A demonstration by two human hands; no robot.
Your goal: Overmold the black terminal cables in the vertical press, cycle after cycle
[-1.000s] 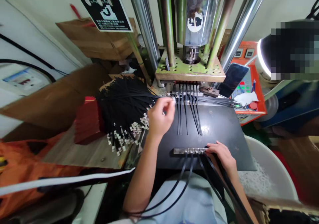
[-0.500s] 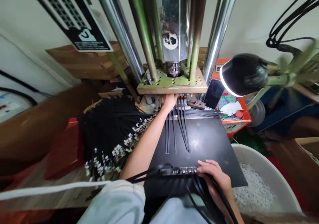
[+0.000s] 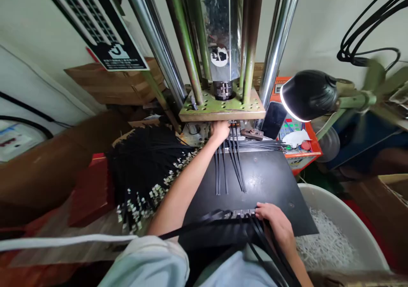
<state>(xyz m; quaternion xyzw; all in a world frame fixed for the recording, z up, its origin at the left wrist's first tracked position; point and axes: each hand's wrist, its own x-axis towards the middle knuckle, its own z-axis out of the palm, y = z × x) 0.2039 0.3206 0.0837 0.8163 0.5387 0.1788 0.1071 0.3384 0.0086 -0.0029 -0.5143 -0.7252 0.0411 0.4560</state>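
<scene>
My left hand reaches under the press's drilled plate, its fingers curled and partly hidden; what they grip does not show. Right beside it, several thin black cables run out from under the plate and hang down over the black work surface. Close to my lap, my right hand is closed on the right end of a slotted metal bar. Black cables trail from this bar towards me.
A heap of black cables with pale connectors lies left of my arm. At right are a lit lamp, an orange control box and a white tub of pale scraps. Steel columns flank the press.
My right hand and the metal bar have moved slightly up, and its fingers are drawn in more. My left hand stays under the plate, slightly more curled. The whole view has shifted a little.
</scene>
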